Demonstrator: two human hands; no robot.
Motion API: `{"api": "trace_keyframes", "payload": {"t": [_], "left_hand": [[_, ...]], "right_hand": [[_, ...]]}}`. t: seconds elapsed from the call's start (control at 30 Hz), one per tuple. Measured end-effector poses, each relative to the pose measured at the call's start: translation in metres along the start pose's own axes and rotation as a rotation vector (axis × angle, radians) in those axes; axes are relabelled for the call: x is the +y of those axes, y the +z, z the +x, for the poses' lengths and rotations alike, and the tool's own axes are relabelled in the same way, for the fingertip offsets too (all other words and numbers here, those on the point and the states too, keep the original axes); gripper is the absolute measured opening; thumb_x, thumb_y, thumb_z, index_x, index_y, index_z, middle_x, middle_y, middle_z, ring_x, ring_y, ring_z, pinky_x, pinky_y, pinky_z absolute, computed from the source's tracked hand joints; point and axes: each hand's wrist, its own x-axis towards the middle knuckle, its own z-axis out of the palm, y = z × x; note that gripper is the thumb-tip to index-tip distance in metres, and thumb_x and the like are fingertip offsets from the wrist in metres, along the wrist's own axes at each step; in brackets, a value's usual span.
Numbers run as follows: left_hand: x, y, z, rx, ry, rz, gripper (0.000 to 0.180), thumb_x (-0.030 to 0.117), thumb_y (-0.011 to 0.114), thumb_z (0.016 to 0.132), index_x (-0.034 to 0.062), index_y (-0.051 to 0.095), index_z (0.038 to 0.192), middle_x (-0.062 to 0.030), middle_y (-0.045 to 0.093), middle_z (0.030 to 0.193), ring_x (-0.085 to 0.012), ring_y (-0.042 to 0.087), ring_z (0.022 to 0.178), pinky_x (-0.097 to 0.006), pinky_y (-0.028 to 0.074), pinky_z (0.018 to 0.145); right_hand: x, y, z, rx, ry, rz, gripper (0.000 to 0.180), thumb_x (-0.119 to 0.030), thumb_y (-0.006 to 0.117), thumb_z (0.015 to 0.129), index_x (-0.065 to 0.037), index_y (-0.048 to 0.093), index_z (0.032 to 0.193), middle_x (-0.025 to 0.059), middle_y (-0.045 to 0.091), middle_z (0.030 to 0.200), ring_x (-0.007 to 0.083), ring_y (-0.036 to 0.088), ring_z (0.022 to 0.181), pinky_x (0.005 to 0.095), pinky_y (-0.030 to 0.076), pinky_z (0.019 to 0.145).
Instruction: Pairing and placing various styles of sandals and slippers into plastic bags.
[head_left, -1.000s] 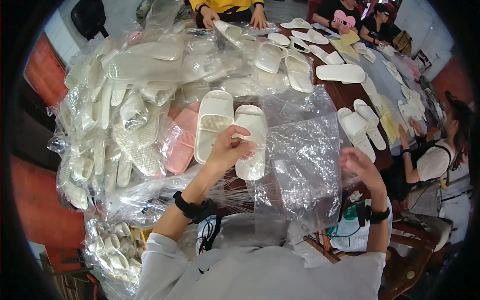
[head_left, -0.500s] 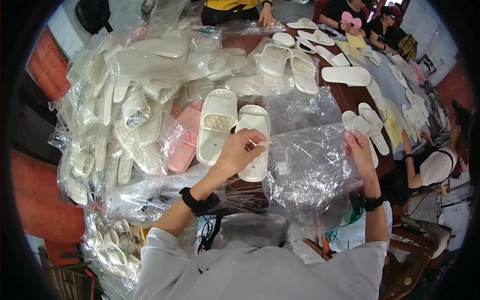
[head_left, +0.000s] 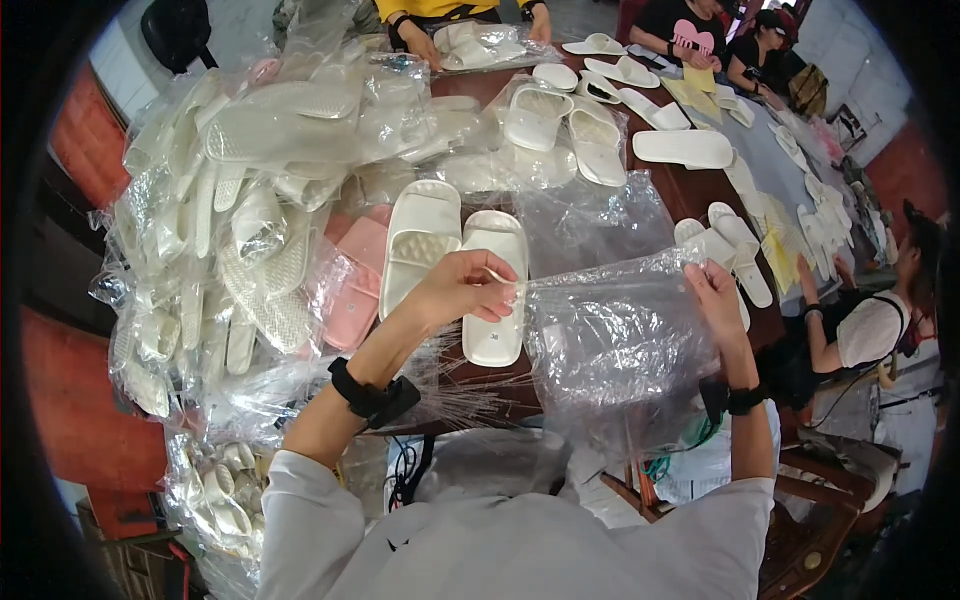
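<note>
Left hand [head_left: 478, 287] and right hand [head_left: 712, 292] pinch a clear bag [head_left: 612, 345], a white slipper [head_left: 492, 345] beneath the left pointing lengthwise away.

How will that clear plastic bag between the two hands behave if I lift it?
The clear plastic bag is probably floppy: it wrinkles below the edge stretched between the left hand and right hand. It's likely very light, being see-through and apparently thin. Its glossy shine suggests it could be slippery.
</note>
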Motion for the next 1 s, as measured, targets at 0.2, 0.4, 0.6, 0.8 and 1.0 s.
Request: {"api": "trace_keyframes", "payload": {"t": [0.2, 0.4, 0.6, 0.8, 1.0], "left_hand": [[0.001, -0.005, 0.0, 0.087, 0.039, -0.089, 0.021, 0.01, 0.069, 0.088, 0.0044, 0.061, 0.106, -0.0056, 0.065, 0.091, -0.0134, 0.067, 0.079, -0.026, 0.057, 0.07], [0.009, -0.001, -0.004, 0.127, 0.139, -0.01, 0.018, 0.009, 0.068, 0.088, 0.0043, 0.061, 0.104, -0.0055, 0.065, 0.087, -0.0114, 0.066, 0.074, -0.024, 0.056, 0.065], [0.024, 0.002, -0.003, 0.053, 0.099, 0.373, 0.016, 0.01, 0.066, 0.087, 0.0028, 0.061, 0.101, -0.0049, 0.065, 0.078, -0.01, 0.065, 0.069, -0.022, 0.053, 0.059], [0.016, -0.001, 0.046, 0.12, 0.166, 0.577, 0.014, 0.009, 0.063, 0.085, 0.0016, 0.065, 0.096, -0.0057, 0.065, 0.077, -0.0114, 0.065, 0.067, -0.025, 0.054, 0.056], [0.005, -0.009, 0.096, 0.234, 0.152, 0.653, 0.017, 0.008, 0.062, 0.083, 0.0022, 0.072, 0.095, -0.0078, 0.069, 0.08, -0.0139, 0.066, 0.065, -0.028, 0.055, 0.054]], "right_hand": [[-0.006, -0.034, -0.021, -0.54, 0.194, 0.244, 0.036, -0.032, 0.062, 0.094, -0.001, 0.057, 0.111, 0.0097, 0.067, 0.101, 0.0138, 0.066, 0.083, 0.0273, 0.054, 0.072], [0.034, -0.061, -0.052, -0.811, 0.364, 0.158, 0.024, -0.013, 0.068, 0.089, 0.001, 0.059, 0.107, 0.0087, 0.068, 0.091, 0.0154, 0.067, 0.083, 0.0278, 0.054, 0.074], [0.014, -0.087, -0.053, -0.376, 0.287, 0.171, 0.016, -0.021, 0.064, 0.091, -0.006, 0.06, 0.088, -0.0046, 0.054, 0.072, 0.0041, 0.049, 0.062, 0.0197, 0.04, 0.056], [-0.003, -0.078, -0.033, -0.349, 0.302, -0.047, 0.018, -0.023, 0.063, 0.092, -0.005, 0.06, 0.087, -0.004, 0.053, 0.071, 0.0038, 0.045, 0.06, 0.0207, 0.036, 0.055], [0.038, -0.073, 0.008, -0.301, 0.274, -0.088, 0.024, -0.027, 0.064, 0.091, -0.004, 0.061, 0.088, -0.0008, 0.057, 0.071, 0.005, 0.049, 0.057, 0.0207, 0.037, 0.048]]}}
